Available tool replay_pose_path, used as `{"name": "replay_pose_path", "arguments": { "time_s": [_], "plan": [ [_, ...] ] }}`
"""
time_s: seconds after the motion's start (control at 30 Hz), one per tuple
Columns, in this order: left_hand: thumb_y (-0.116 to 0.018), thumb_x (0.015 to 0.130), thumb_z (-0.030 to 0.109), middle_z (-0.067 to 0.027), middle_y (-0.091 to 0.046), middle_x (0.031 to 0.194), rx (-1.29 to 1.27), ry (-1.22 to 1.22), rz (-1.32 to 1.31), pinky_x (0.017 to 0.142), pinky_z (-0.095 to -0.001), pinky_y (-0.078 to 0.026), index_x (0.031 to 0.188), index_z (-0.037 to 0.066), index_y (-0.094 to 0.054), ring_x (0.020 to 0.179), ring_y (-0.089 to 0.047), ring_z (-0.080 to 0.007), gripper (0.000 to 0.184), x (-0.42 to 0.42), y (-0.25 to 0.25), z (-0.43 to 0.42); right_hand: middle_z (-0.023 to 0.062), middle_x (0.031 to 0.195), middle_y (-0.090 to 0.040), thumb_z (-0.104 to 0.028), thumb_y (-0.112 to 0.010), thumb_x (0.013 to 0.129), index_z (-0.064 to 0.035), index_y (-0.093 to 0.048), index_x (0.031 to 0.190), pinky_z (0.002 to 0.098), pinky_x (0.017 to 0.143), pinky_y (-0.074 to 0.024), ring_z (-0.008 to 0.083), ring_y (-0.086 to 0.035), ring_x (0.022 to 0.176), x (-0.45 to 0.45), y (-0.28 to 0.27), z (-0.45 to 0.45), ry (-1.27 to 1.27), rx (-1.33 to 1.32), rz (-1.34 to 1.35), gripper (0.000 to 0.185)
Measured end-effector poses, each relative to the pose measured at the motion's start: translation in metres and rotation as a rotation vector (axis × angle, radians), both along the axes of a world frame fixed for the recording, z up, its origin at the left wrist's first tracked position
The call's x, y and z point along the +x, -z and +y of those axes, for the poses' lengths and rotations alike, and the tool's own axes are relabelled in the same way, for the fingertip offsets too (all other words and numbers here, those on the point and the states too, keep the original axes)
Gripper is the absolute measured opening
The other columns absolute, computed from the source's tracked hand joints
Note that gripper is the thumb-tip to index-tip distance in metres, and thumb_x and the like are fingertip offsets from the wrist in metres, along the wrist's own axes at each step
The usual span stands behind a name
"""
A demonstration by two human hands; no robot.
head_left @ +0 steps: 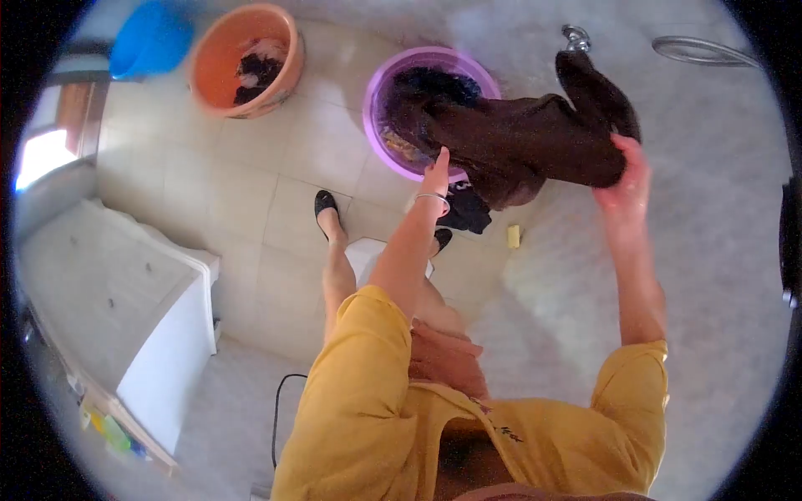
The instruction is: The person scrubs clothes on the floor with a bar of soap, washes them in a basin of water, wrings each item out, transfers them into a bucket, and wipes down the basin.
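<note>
A dark brown garment is stretched between my two hands, over the right side of a purple basin. My right hand is closed on its right end, near the wall. My left hand, with a bracelet at the wrist, grips the lower edge of the cloth at the basin's rim. One part of the garment reaches up to just below a metal tap. Dark wet cloth lies inside the basin. Another black cloth is on the floor below the basin.
An orange tub holding dark cloth and a blue basin stand at the upper left. A yellow bar lies right of the black cloth. A grey hose is at the upper right, a white-sided cabinet at the left.
</note>
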State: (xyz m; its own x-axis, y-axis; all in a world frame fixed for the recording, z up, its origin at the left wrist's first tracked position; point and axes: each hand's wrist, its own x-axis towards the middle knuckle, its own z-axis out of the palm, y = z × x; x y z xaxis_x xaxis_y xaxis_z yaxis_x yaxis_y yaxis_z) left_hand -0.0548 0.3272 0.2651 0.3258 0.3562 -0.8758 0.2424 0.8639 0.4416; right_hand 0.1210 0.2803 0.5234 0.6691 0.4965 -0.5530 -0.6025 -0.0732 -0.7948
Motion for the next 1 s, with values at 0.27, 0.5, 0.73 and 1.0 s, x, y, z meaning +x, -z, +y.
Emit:
{"name": "replay_pose_path", "arguments": {
  "time_s": [0.27,0.5,0.73,1.0],
  "plan": [
    [-0.038,0.053,0.082,-0.0142,-0.006,0.139,-0.704,-0.535,-0.291,0.093,-0.0616,-0.007,0.134,0.013,-0.006,0.123,0.000,-0.0452,0.111,0.035,-0.075,-0.015,0.0139,0.100,-0.057,-0.016,-0.048,0.079,-0.0005,-0.054,0.098,0.0404,0.088,-0.0388,0.0267,-0.053,0.095,-0.002,-0.149,-0.021,-0.103,0.190,-0.092,0.026],
    [-0.044,0.065,0.070,-0.0031,-0.046,0.117,-0.627,-1.030,-1.112,0.095,-0.0405,-0.030,0.114,0.016,-0.047,0.109,-0.040,-0.0246,0.073,0.094,-0.137,-0.041,0.0129,0.107,-0.055,-0.020,-0.048,0.080,-0.0058,-0.056,0.103,0.0468,0.092,-0.0333,0.0273,-0.050,0.103,-0.021,-0.247,-0.089,-0.228,0.242,-0.144,0.028],
    [-0.042,0.070,0.066,-0.0031,-0.047,0.116,-0.420,-1.020,-1.320,0.093,-0.0403,-0.031,0.113,0.016,-0.047,0.108,-0.041,-0.0248,0.067,0.122,-0.176,-0.041,0.0133,0.110,-0.053,-0.021,-0.051,0.078,-0.0048,-0.056,0.104,0.0476,0.092,-0.0323,0.0284,-0.049,0.103,-0.014,-0.242,-0.208,-0.027,0.296,-0.267,0.031],
    [-0.042,0.073,0.061,-0.0045,-0.047,0.114,-0.272,-0.815,-1.401,0.092,-0.0391,-0.033,0.114,0.014,-0.046,0.106,-0.042,-0.0256,0.063,0.133,-0.176,-0.032,0.0145,0.104,-0.053,-0.020,-0.051,0.076,0.0014,-0.048,0.108,0.0409,0.084,-0.0404,0.0269,-0.050,0.098,0.038,-0.107,-0.248,0.386,-0.112,-0.397,0.039]
  ]
}}
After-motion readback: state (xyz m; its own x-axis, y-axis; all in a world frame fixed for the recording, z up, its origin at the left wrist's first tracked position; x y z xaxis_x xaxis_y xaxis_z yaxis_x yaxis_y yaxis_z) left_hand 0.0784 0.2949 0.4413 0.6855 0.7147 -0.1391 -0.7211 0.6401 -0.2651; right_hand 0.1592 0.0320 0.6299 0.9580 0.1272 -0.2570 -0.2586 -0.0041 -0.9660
